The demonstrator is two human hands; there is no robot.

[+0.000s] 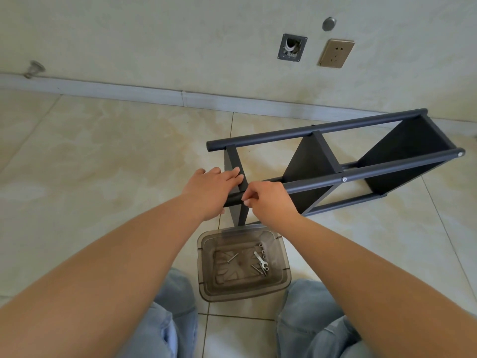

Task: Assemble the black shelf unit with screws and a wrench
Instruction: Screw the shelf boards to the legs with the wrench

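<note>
A: Why keep the smoky clear plastic tray [242,290] between the knees?

B: The loose steel screws [259,268] and flat wrench [260,259] stay reachable. Beyond it, the left hand [209,188] lies flat, steadying the black metal shelf unit [335,161], which lies sideways on the floor tiles; the right hand [268,200] pinches at the near pole [233,200], probably seating a screw.

A: Obstacles?

B: The wall with its gold socket [336,53] stands well behind.

Tiled floor with shelf unit and tray

The floor [103,156] is pale, marbled tile with thin grout lines. The black shelf unit [335,161] lies on its side on it, near the wall's baseboard. Just beside its near end sits a smoky clear plastic tray [206,282] (holding loose screws [259,268] and a small wrench [260,260]).
</note>
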